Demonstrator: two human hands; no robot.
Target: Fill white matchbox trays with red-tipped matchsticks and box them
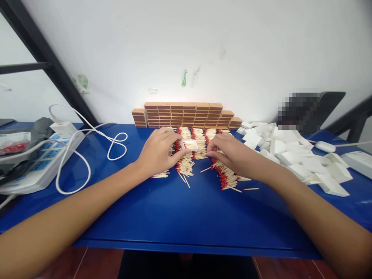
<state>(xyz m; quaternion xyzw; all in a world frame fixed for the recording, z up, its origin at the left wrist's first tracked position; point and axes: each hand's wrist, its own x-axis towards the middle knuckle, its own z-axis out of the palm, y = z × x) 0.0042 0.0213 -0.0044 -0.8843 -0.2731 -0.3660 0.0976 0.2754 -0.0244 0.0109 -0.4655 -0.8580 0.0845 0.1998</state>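
My left hand (159,151) grips a small white matchbox tray (189,145) between thumb and fingers, and some matches lie inside it. Close by on the right, my right hand (229,153) has thumb and fingertips pinched together over the matches; whatever is between them, if anything, is too small to make out. Rows of loose red-tipped matches (199,149) spread on the blue table (162,217) under and between both hands. One more pile of matches (228,178) lies below my right hand, with a few stray sticks beside it.
Stacked brown matchboxes (183,115) line the wall behind the matches. A heap of white trays (302,155) sits at the right, near a dark object (328,112). At the left are a power strip (43,159) and a looping white cable (88,170).
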